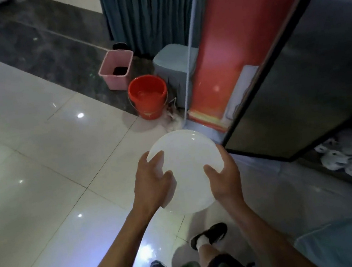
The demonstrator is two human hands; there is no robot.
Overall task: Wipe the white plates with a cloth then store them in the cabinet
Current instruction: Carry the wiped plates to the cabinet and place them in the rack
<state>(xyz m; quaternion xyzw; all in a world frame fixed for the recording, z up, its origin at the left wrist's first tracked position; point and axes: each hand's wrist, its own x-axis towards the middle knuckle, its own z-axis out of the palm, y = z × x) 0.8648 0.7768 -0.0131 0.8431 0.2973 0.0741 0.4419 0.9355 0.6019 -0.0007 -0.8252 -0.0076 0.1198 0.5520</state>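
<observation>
A round white plate (188,167) is held in front of me above the tiled floor, and more than one plate may be stacked there. My left hand (152,181) grips its left edge with the thumb on top and fingers curled underneath. My right hand (223,178) grips the right edge the same way. No cloth shows in either hand. The dark cabinet (298,85) stands just right of the plate, its open lower shelf (343,156) holding several pale dishes.
A red bucket (149,96) with water stands on the floor ahead, a pink bin (117,70) and a grey stool (173,66) behind it. A red pillar (223,59) rises beside the cabinet. A teal-covered surface (350,242) lies at the lower right. My shoe (210,234) is below the plate.
</observation>
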